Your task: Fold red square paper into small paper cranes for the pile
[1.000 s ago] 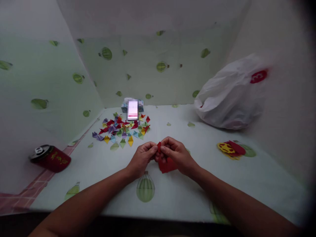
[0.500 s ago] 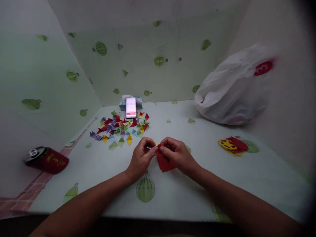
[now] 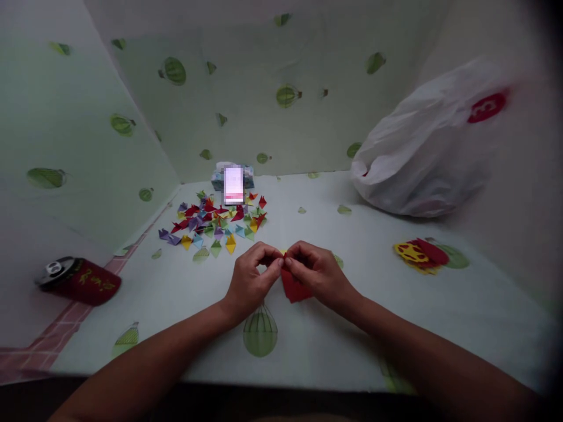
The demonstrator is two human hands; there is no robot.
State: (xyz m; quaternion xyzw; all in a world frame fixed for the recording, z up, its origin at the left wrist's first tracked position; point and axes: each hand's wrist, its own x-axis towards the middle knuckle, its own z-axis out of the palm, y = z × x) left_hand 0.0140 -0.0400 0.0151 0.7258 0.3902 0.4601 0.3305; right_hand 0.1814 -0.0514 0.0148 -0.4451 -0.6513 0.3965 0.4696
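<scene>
Head view: two hands meet on one red paper, low over the middle of the bench.
Left hand and right hand have their fingers pressed together, pinching the paper's top corner. The rest hangs below the right palm, touching the bench. Risk, as I judge it: the grip is small, so an uneven pull could tear the corner or skew a crease. The pile of folded pieces lies just beyond the hands, and a forward sweep could scatter it. The red can on its side far left, the white bag and the red-yellow sheets all sit well apart. Nothing blocks the hands.
</scene>
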